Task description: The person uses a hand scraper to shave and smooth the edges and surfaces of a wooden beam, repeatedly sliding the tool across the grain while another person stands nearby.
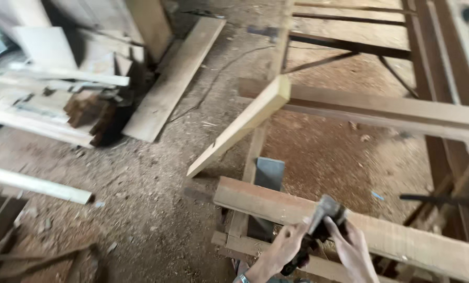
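Note:
A grey metal hand plane (324,212) rests on a long wooden beam (402,236) at the bottom of the head view. My left hand (286,246) grips its rear part from the left. My right hand (352,249) wraps the tool from the right. Both hands are close together on it. A second, paler plank (240,126) leans tilted, one end on the ground and the other against a higher crossbeam (381,107).
Sawdust and wood chips cover the ground (156,194). A wide board (174,78) lies flat at the top middle, stacked planks and offcuts (56,105) at the left. A wooden frame of rails (444,68) runs along the right. A loose plank (35,184) lies at the left.

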